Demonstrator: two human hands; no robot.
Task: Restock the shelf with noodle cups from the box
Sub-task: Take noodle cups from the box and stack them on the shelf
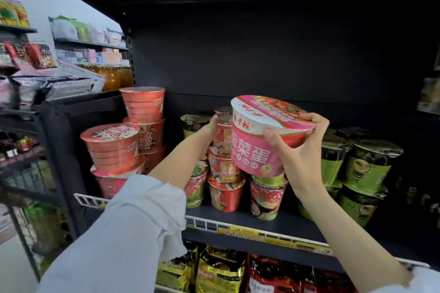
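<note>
**Both hands raised to the noodle shelf, a pink bowl held in the right**

Raised from the lower right, the right hand point(300, 150) is clamped on a pink noodle bowl point(263, 135): the thumb is pressed against the near wall just under the white rim, and the fingers are curled over the far edge of the lid. The bowl is tilted, its lid turned up and to the right, and is held in the air in front of the stacked cups, above a pink-and-green cup point(266, 195). The left arm, in a pale blue sleeve point(133, 228) pushed up to the forearm, is stretched diagonally up and forward. The left hand point(212, 126) is laid against the top of a stack of red noodle cups point(223, 169) at mid-shelf; most of it is hidden behind the pink bowl, so whether its fingers grip the cup cannot be told. The black shelf point(238, 219) is edged by a white wire rail point(204, 223). Orange-red noodle bowls point(112, 145) are stacked at the left, and green noodle cups point(366, 169) are stacked at the right. Packets point(221, 271) are seen on the shelf below.
</note>
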